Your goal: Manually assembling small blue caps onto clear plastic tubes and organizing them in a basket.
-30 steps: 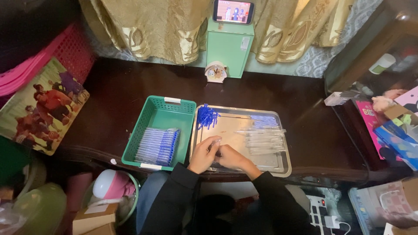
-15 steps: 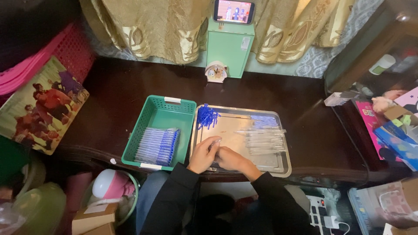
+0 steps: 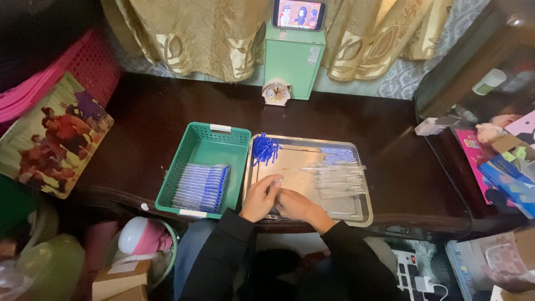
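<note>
Both our hands barely move from half a second ago: left hand (image 3: 259, 198) and right hand (image 3: 295, 204) meet over the steel tray (image 3: 365, 214) on the bench, fingers pinched round a clear pen barrel (image 3: 275, 183). Same pen, mid-assembly.

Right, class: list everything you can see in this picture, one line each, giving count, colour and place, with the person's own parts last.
Desk: one, dark wood, centre.
Basket: one, green, left of the tray.
Pens: many, clear and blue, stacked in the basket.
Tray: one, metal, in front of the person.
Caps: a pile, blue, tray's top left corner.
Barrels: many, clear, tray's right side.
Clock: one, pale, back of the desk.
Box: one, green, behind the clock.
Phone: one, screen lit, on the box.
Curtains: gold, along the back.
Left hand: holds a clear barrel.
Right hand: touching the left hand; grip hidden.
</note>
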